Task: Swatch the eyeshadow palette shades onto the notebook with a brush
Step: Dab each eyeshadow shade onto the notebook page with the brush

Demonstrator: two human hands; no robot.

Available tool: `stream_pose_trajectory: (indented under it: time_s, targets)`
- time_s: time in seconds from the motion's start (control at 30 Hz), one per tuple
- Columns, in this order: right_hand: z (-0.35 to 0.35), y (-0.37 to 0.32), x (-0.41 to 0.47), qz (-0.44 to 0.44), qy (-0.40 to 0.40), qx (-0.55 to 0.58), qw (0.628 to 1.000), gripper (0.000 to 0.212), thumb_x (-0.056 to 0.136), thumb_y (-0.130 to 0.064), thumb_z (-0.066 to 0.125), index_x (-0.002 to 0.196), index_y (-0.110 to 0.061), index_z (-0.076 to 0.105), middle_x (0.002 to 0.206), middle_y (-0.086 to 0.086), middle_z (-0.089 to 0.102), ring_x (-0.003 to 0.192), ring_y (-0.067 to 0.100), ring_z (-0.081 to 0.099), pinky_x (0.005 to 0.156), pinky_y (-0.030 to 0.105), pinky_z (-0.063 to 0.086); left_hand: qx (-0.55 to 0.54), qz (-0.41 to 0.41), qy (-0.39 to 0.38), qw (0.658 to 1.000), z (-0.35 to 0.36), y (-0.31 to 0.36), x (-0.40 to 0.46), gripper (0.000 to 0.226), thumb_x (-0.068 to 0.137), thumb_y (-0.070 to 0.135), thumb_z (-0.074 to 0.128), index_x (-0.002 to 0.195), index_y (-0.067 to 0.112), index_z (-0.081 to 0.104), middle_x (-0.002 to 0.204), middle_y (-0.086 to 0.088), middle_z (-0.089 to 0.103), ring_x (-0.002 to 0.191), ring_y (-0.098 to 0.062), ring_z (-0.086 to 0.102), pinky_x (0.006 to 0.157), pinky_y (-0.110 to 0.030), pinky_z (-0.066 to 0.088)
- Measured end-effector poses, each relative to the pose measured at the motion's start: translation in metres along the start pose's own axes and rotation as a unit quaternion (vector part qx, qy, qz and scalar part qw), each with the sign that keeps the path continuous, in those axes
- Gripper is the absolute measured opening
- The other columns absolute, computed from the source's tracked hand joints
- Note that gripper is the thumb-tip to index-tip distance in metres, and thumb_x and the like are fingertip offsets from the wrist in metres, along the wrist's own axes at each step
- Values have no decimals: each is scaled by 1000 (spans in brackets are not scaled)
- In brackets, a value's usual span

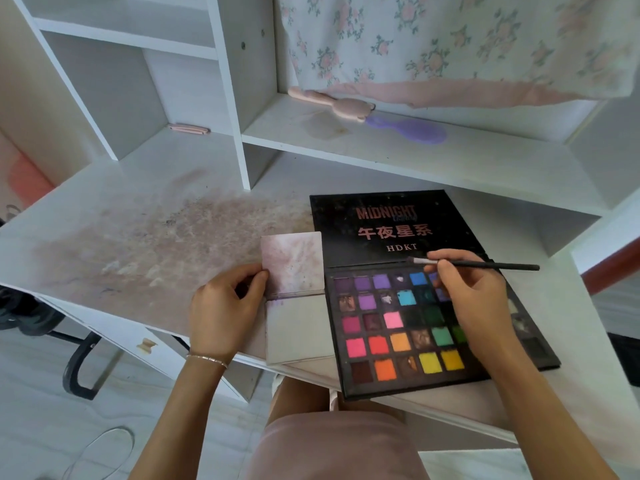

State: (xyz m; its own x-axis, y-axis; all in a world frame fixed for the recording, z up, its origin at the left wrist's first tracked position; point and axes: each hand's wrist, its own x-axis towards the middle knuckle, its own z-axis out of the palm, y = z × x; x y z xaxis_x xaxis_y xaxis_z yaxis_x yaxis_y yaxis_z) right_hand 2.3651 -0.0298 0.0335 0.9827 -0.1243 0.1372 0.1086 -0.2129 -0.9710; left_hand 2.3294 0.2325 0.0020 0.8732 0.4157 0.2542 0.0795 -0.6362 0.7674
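Fingers (446, 271) of the right hand (481, 306) are pinched round a thin black brush (478, 265), gripped close behind its pale bristles; the bristle tip is held just above the hinge line of the eyeshadow palette (415, 323), pointing toward 9 o'clock, and the handle is run out toward 3 o'clock. Whether the bristles are loaded with colour cannot be told. Across at 9 o'clock, the left hand (225, 306) is curled at the left edge of the small notebook (294, 296), with thumb and fingertips pinching its upper leaf beside the spine, so that the book is held flat and open on the bench (104, 220). A thin bracelet (207, 358) is worn on that wrist.

The notebook lies just beside the palette, on its 9 o'clock side. Its upper page is clouded with faint pink-purple smears, which suggests some swatching has been done; the lower page appears almost bare, apart from a purple trace at the fold. Several pans are worn hollow, yet most of the bright shades look full, so much of the work is judged to remain. A wide pinkish stain is spread over the bench toward 10 o'clock.

On the black raised lid (391, 226), "MIDNIGHT" is printed in pink, with "午夜星系" beneath and "HDKT" in white; a small blue word over "MIDNIGHT" cannot be read
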Motion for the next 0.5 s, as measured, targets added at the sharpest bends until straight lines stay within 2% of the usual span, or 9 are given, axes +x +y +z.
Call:
stream_pose_trajectory:
  time_s: [0.17, 0.33, 0.5]
  targets:
    - [-9, 13, 8, 0, 40, -107, 993, 22, 94, -16, 43, 79, -30, 50, 82, -8, 61, 76, 1, 60, 51, 12, 45, -2, 2, 8, 1000, 1, 1, 0, 11, 82, 14, 64, 89, 14, 73, 83, -4, 72, 78, -22, 65, 73, -35, 51]
    - [-8, 19, 10, -29, -1, -162, 986, 22, 92, -15, 45, 79, -33, 47, 82, -11, 59, 77, -4, 57, 52, 5, 43, 3, 8, 5, 1000, 1, -1, 0, 12, 82, 14, 64, 90, 14, 73, 84, -5, 72, 78, -23, 65, 73, -35, 51]
    - [-7, 21, 12, -41, -30, -198, 979, 23, 92, -17, 47, 77, -34, 46, 78, -15, 57, 74, -9, 56, 50, 9, 41, 4, 8, 9, 1000, 3, -3, 0, 11, 82, 14, 64, 88, 15, 73, 82, -3, 72, 76, -20, 65, 70, -30, 48]
